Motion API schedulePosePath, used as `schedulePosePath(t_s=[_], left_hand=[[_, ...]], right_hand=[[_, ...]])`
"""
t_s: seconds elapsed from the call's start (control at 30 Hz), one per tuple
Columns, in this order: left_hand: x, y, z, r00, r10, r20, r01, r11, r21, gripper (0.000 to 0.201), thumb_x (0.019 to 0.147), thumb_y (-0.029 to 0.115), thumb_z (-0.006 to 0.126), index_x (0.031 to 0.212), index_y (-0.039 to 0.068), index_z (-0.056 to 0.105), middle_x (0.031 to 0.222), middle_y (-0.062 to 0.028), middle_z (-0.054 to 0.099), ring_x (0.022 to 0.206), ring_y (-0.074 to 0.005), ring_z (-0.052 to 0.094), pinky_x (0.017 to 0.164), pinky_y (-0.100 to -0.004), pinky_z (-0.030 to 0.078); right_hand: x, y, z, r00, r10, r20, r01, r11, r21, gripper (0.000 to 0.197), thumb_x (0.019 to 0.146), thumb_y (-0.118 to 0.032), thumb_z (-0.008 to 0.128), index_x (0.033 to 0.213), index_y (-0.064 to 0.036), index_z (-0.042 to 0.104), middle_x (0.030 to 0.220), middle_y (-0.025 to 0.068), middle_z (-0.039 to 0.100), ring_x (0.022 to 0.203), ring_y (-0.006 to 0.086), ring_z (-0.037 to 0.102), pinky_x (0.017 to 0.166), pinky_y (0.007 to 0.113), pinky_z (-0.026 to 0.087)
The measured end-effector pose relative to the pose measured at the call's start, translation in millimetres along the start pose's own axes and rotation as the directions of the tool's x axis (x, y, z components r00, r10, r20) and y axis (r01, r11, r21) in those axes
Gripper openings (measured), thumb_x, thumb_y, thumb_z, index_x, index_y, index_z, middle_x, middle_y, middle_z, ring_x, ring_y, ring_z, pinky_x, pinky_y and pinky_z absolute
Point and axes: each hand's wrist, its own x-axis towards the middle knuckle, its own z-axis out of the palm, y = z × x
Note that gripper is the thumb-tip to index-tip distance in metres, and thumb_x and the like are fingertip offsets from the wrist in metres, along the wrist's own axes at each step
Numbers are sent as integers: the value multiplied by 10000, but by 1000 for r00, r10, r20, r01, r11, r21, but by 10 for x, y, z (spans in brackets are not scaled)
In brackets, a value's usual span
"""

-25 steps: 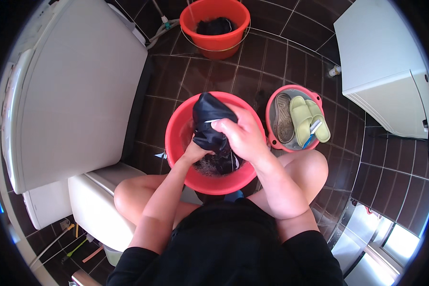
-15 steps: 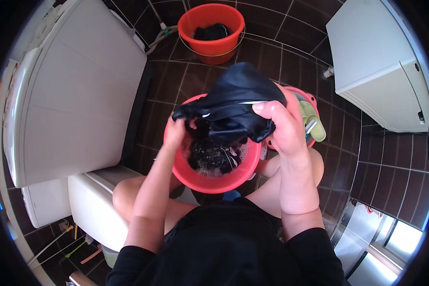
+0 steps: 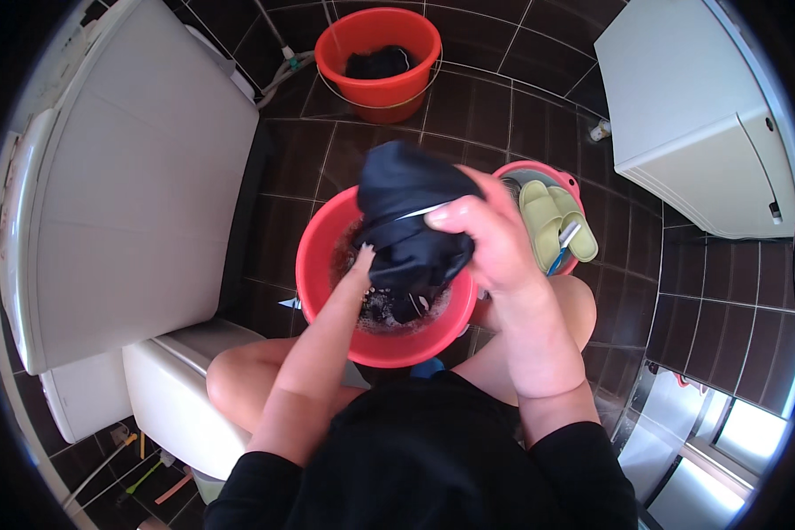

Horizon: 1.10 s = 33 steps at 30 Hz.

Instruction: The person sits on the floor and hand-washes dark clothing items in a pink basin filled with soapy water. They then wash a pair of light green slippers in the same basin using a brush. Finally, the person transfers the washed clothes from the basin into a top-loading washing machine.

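Black cloth (image 3: 415, 249) bunched narrower, left hand (image 3: 362, 263) further inward; right hand (image 3: 496, 240) gripping

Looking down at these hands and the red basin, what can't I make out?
All in the head view:
- Left hand: fingers partly hidden by the black cloth.
- Right hand: blurred, its far fingers behind that cloth.
- Red basin: its bottom, covered by dark fabric and suds.
- Dark item beside the green slippers: mostly covered by the right hand.
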Motion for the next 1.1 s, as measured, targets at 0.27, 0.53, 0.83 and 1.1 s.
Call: schedulePosePath(t_s=[0.27, 0.53, 0.83, 1.1], left_hand=[[-214, 1602, -945, 986, -5, -166, -35, 970, -240, 349, 785, 34, 681, 1117, -32, 595, 1003, -77, 672, 934, -145, 612, 855, -261, 470], [-633, 3235, -1094, 930, 267, -252, -280, 960, -16, 362, 773, 10, 680, 1111, -66, 577, 951, -47, 657, 902, -106, 593, 832, -243, 466], [-852, 4050, -1036, 708, 706, -33, -516, 548, 658, 235, 604, 49, 666, 798, 35, 534, 683, -91, 527, 678, -287, 549, 575, -373, 456], [-272, 2187, -362, 838, 501, 215, -487, 511, 708, 470, 537, 112, 735, 971, 60, 564, 836, -84, 617, 851, -264, 590, 697, -377, 478]], right_hand=[[-286, 480, -735, 979, 26, -204, -123, 868, -481, 408, 742, -105, 566, 1119, 53, 583, 960, 110, 665, 864, 209, 641, 830, 312, 487], [-375, 1092, -819, 995, 74, -70, -91, 322, -942, 913, 683, -237, 762, 1434, -53, 276, 1333, 247, 442, 1232, 401, 448, 999, 427, 421], [-282, 10, 98, 868, -484, 113, 412, 573, -708, 1108, 547, -107, 853, 1467, -90, 236, 1397, 188, 337, 1262, 369, 401, 1010, 432, 389], [-94, 1426, -663, 991, -90, -98, -64, 325, -944, 809, 600, -59, 768, 1321, -153, 413, 1082, 165, 528, 991, 371, 562, 817, 448, 503]])
